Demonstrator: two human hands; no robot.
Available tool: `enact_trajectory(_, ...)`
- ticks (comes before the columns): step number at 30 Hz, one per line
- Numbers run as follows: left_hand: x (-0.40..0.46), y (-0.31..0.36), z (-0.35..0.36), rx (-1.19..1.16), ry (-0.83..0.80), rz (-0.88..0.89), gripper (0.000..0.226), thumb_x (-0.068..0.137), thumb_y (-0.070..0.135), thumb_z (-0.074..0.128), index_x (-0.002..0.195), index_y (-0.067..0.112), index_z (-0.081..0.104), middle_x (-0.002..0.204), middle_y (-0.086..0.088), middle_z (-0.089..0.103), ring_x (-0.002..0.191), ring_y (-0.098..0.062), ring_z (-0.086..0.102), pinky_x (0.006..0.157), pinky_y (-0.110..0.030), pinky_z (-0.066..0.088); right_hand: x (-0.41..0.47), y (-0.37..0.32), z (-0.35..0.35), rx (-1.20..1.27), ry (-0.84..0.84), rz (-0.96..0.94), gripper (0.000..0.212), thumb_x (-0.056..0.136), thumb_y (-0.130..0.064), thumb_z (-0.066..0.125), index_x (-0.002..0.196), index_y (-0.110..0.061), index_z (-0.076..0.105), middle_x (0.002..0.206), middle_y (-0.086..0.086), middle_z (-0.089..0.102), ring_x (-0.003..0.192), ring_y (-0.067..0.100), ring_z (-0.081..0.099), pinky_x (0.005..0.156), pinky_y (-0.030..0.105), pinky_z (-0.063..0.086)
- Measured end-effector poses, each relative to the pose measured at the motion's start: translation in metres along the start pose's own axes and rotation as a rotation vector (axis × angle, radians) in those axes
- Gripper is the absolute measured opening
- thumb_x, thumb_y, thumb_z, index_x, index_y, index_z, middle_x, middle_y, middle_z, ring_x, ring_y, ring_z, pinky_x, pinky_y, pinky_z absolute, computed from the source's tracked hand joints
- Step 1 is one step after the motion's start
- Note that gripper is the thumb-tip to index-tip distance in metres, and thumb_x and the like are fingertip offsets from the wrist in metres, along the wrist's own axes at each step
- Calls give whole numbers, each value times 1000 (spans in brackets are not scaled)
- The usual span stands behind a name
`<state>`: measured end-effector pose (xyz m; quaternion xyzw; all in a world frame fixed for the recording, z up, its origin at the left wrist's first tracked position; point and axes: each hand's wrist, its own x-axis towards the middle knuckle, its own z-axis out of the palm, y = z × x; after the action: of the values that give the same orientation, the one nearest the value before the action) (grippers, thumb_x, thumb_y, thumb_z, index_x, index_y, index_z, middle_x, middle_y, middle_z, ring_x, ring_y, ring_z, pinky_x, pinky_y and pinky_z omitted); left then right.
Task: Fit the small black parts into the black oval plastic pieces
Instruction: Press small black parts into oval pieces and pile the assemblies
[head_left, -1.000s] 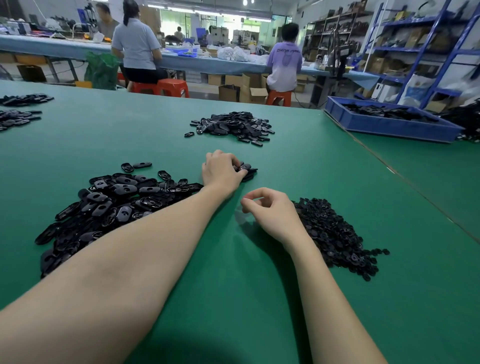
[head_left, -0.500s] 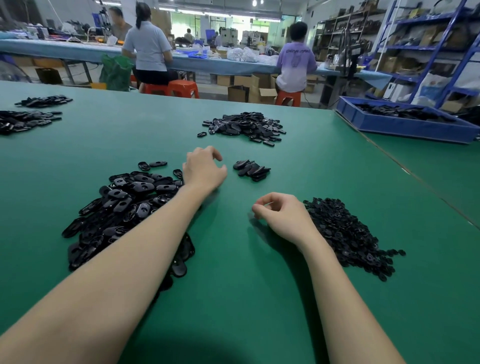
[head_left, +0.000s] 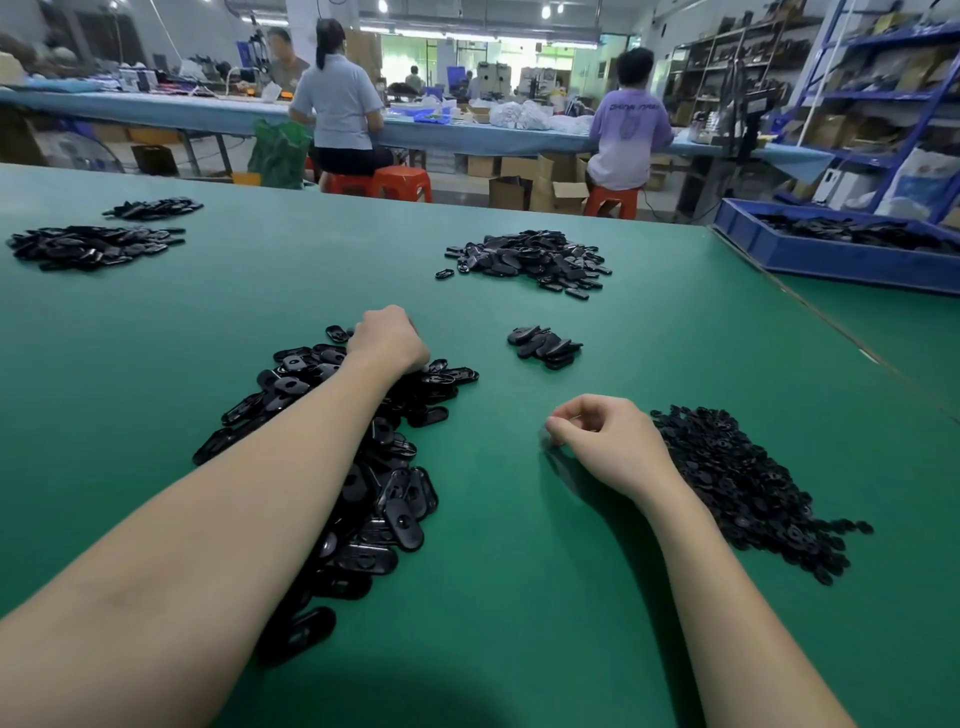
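L hand (head_left: 387, 338) on far end of oval-piece pile (head_left: 332, 441), fingers curled under; grip not visible, cannot tell. R hand (head_left: 605, 441) on green bench (head_left: 156, 364) just beside small-parts heap (head_left: 748, 488), fingers curled, thumb to tips; contents unclear. Small stack of ovals (head_left: 545, 345) lies beyond, apart.

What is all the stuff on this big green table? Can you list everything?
Table: one, green, under everything.
Oval pile: one, black, under the left arm.
Small parts pile: one, black, right of the right hand.
Small stack: one, black ovals, middle of the table.
Far pile: one, black, beyond the stack.
Left piles: two, black, far left.
Bin: one, blue, far right, holding black pieces.
Stools: orange, count unclear, behind the table.
People: several, seated or standing at a far bench.
Left hand: curled, on the oval pile.
Right hand: loosely curled, on the table.
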<state>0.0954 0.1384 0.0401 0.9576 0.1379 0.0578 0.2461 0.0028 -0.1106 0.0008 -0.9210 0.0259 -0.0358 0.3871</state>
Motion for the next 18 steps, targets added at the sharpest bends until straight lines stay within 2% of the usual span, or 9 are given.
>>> enact_trajectory(5, -3, -3, -1, -32, 82, 76, 28, 85, 1, 59, 105, 14, 73, 114, -12, 69, 105, -32, 64, 92, -38, 54, -1, -1, -1, -2, 9, -2, 11, 86, -43, 69, 80, -34, 72, 79, -18, 74, 81, 6, 66, 74, 29, 50)
enact_trajectory(10, -10, -1, 3, -134, 204, 198, 23, 91, 9, 56, 105, 12, 74, 107, -11, 73, 103, -30, 66, 93, -40, 54, -1, -3, 0, -14, 7, 1, 9, 86, -42, 68, 82, -35, 72, 81, -18, 75, 83, 5, 67, 76, 30, 51)
enact_trajectory(13, -28, 16, 4, -331, 247, 264, 17, 91, 12, 60, 98, 15, 76, 92, -2, 75, 87, -19, 70, 88, -29, 55, -2, -3, -1, -20, 10, -1, 9, 86, -41, 68, 82, -34, 72, 81, -19, 75, 84, 6, 67, 78, 31, 52)
enact_trajectory(16, -58, 37, 19, -653, 151, 244, 16, 89, 12, 63, 85, 24, 73, 73, 6, 73, 66, -4, 69, 69, -16, 51, -2, -5, -1, -12, -7, -5, 9, 87, -40, 68, 83, -33, 72, 83, -16, 75, 85, 8, 67, 81, 32, 53)
enact_trajectory(18, -80, 48, 36, -881, -5, 208, 20, 90, 9, 64, 81, 25, 72, 68, 3, 73, 62, -6, 70, 65, -22, 56, -2, -6, -3, 5, -3, -12, 9, 86, -38, 69, 82, -31, 73, 82, -12, 76, 85, 10, 68, 81, 32, 54)
